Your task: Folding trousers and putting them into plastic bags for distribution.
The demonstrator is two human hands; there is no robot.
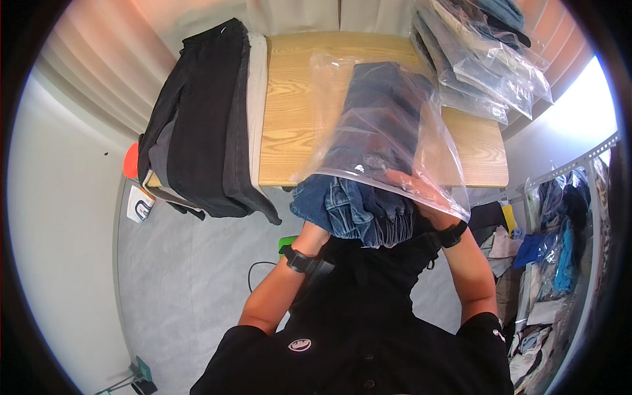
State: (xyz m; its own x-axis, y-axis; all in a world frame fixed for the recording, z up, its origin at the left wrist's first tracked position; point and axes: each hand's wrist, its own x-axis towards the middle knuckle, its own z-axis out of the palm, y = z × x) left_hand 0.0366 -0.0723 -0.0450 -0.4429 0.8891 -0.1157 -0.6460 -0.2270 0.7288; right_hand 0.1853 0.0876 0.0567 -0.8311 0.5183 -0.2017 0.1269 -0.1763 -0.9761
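Note:
Folded blue denim jeans (pixel 375 197) lie mostly inside a clear plastic bag (pixel 326 98) at the near edge of a wooden table (pixel 291 123). Their gathered waistband end sticks out of the bag's mouth towards me. My left hand (pixel 317 237) is under that end from the left, its fingers hidden beneath the denim; whether they grip cannot be seen. My right hand (pixel 424 195) reaches inside the bag's mouth along the right side of the jeans, seen through the plastic, with its fingers pointing up and left. How firmly it holds the denim is unclear.
Black trousers (pixel 202 118) and other garments lie stacked on the table's left, hanging over its near edge. Bagged garments (pixel 479 64) are piled at the back right. A metal shelf rack (pixel 587 158) with clothes stands at the right. Behind the table hangs a pale curtain (pixel 296 15).

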